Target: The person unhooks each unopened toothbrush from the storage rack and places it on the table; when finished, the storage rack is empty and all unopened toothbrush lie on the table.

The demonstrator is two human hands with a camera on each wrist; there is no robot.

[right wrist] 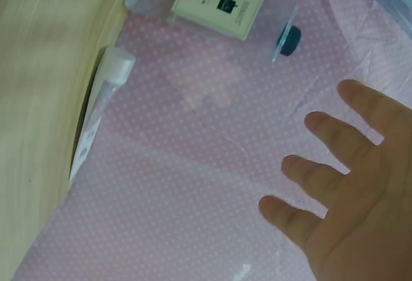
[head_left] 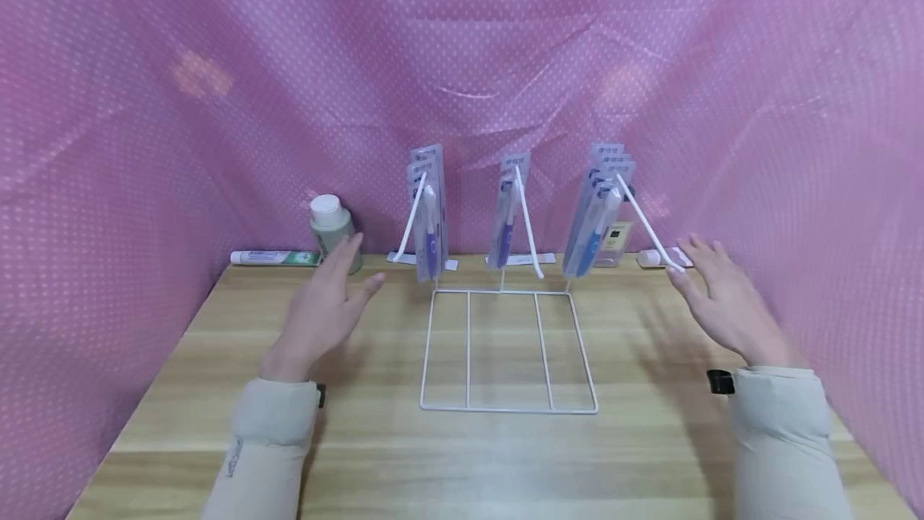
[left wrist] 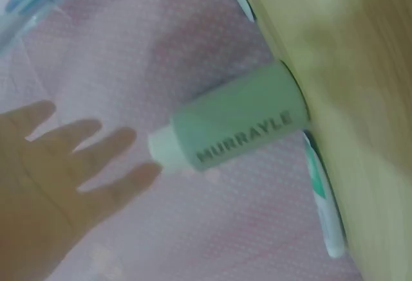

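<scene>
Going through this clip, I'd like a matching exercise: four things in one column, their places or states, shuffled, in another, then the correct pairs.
Things
1. White-and-green tube
2. Pale green cylindrical bottle with a white cap
3. White metal wire rack
4. Clear bottle with a cream label and dark top

Places or states
A. Bears plastic-packaged toothbrushes on its prongs
B. Partly hidden behind the rightmost toothbrushes in the head view
C. Lies at the far left of the table's back edge
D. Stands upright by the left hand

Pairs: 1-C, 2-D, 3-A, 4-B
</scene>
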